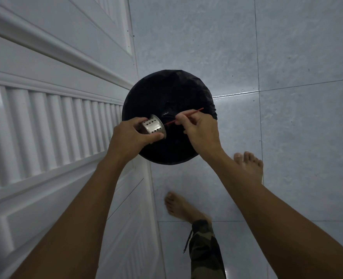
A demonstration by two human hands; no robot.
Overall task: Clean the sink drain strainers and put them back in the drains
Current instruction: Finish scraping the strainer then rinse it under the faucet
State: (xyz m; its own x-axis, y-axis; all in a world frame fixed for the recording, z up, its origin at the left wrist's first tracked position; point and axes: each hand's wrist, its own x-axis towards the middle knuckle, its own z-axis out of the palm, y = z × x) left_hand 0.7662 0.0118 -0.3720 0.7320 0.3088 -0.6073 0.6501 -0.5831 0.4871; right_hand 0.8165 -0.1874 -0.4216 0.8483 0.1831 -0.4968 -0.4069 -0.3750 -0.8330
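My left hand (128, 135) grips a steel drain strainer (153, 126), a small perforated cup tipped on its side with its mouth facing right. My right hand (198, 127) pinches a thin red stick (194, 112), whose lower tip points into the strainer's mouth. Both hands are held over a round bin lined with a black bag (178, 93) on the floor. The strainer's inside is hidden from view.
A white panelled door with louvre slats (56, 121) runs along the left, close to the bin. Pale grey floor tiles (287, 77) spread to the right. My bare feet (249, 164) stand just behind the bin.
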